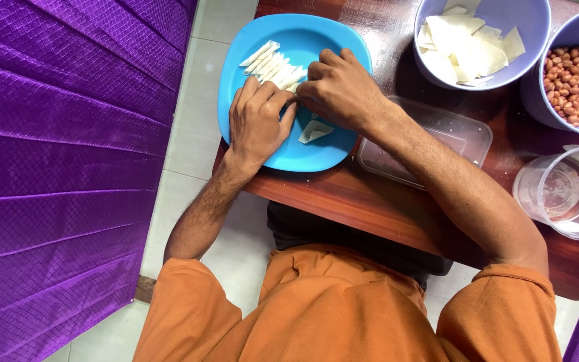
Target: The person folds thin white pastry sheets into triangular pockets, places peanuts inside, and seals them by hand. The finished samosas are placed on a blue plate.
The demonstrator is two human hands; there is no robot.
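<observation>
A blue plate [316, 40] lies at the left end of a brown wooden table [330, 194]. On it sits a row of small white folded dough pieces [271, 64], and one folded piece [314, 132] lies apart below my hands. My left hand [257, 121] and my right hand [340, 90] meet over the middle of the plate, fingertips pinched together on a small white dough piece that is mostly hidden between them.
A lilac bowl [504, 13] holds flat white dough sheets [467, 47]. A second lilac bowl [537, 100] holds peanuts [574, 84]. A clear lidded box [464, 137] lies under my right forearm, and a clear cup [561, 194] is at the right. Purple fabric [61, 154] covers the left.
</observation>
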